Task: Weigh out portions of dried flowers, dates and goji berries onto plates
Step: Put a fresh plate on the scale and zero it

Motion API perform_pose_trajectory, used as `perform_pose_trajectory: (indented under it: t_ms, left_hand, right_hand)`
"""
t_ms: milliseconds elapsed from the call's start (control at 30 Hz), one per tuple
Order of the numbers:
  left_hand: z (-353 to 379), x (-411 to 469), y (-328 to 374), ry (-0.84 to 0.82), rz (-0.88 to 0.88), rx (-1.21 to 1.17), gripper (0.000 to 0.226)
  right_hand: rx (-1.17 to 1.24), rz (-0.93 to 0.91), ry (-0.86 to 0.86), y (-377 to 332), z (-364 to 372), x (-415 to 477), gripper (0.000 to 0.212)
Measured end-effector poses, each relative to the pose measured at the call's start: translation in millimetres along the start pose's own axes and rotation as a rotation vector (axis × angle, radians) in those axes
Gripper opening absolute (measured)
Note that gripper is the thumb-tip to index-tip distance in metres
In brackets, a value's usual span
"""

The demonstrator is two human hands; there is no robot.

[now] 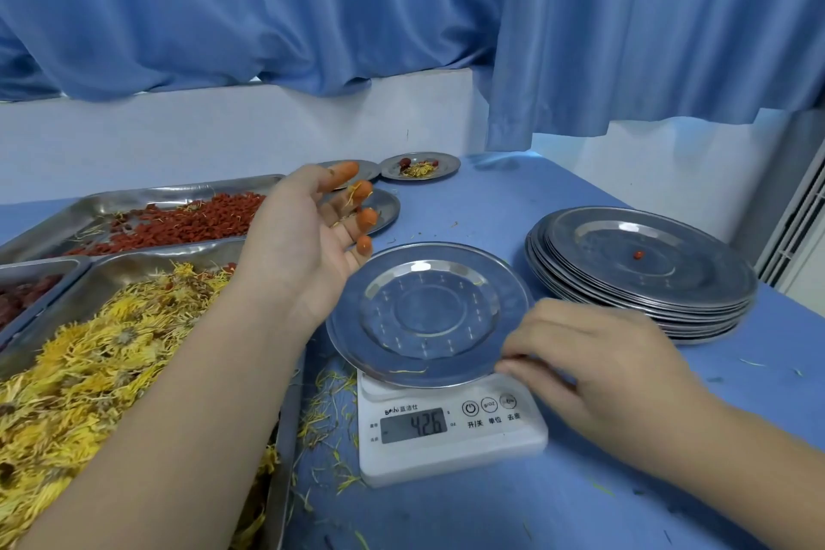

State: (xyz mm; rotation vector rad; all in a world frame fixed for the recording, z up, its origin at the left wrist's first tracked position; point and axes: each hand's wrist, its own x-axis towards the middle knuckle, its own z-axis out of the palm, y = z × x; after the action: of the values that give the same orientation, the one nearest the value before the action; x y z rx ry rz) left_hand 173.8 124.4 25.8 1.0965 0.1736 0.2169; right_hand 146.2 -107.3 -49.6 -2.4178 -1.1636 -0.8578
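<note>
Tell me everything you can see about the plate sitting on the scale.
The plate is round, shiny metal with a wide flat rim and a stamped centre ring. It rests flat on the white scale, overhanging it, holding only a few stray yellow petals. The right hand pinches its near right rim; the left hand hovers open beside its left edge.

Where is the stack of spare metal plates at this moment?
In the head view, the stack of plates sits on the blue table at right, just beyond the right hand and right of the scale.
</note>
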Motion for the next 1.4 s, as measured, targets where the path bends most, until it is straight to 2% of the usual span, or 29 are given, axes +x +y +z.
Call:
perform_pose_trajectory:
  t_ms: [367, 433, 800, 933, 1100, 1267, 1400]
  left_hand:
    - [0, 0, -1, -0.019, -0.022, 0.018, 0.019]
    - [0, -1, -1, -0.025, -0.023, 0.022, 0.019]
    - [-1, 1, -2, -0.057, -0.019, 0.038, 0.02]
    - [0, 0, -1, -0.117, -0.024, 0.067, 0.018]
    - [7, -6, -2, -0.281, -0.071, 0.197, 0.02]
    - [12, -25, 8, -0.399, -0.025, 0.261, 0.023]
    - [4, -47, 21, -0.388, 0.077, 0.334, 0.024]
  right_hand:
    - [0.042, -0.057, -0.481, 15, -22, -4, 0.036]
    - [0.049, -0.043, -0.52, 12, -21, -4, 0.039]
    - [0.07, 0.036, -0.56, 4, -13, -9, 0.05]
    - [0.037, 0.044, -0.576, 2, -11, -9, 0.05]
    - [0.005, 0.013, -0.559, 0, -8, -5, 0.05]
    - [0.025, -0.041, -0.475, 3, -8, -2, 0.048]
    - [0.044, -0.073, -0.312, 4, -5, -3, 0.042]
